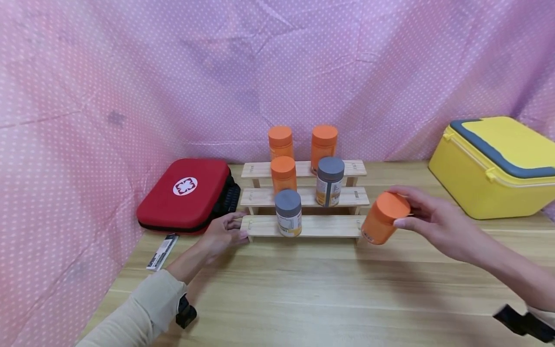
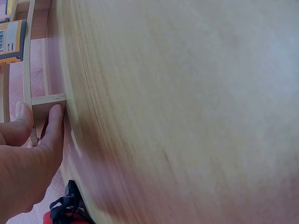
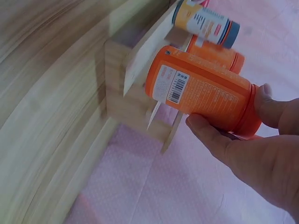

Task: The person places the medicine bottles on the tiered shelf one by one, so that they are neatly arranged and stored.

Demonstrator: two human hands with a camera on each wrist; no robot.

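Observation:
A three-step wooden rack stands on the table. My left hand grips the left end of its lowest step; in the left wrist view, thumb and fingers pinch around the end support. Off the rack's right end, my right hand holds an orange bottle by its cap, tilted and above the table. The bottle's barcode label shows in the right wrist view. Two orange bottles stand on the top step. The middle step bears an orange bottle and a grey-capped bottle; another grey-capped bottle is on the lowest.
To the left lies a red first-aid case with a white emblem, and a small white-and-black packet in front of it. A yellow box with a grey-trimmed lid sits at the right. Pink dotted cloth hangs behind the table.

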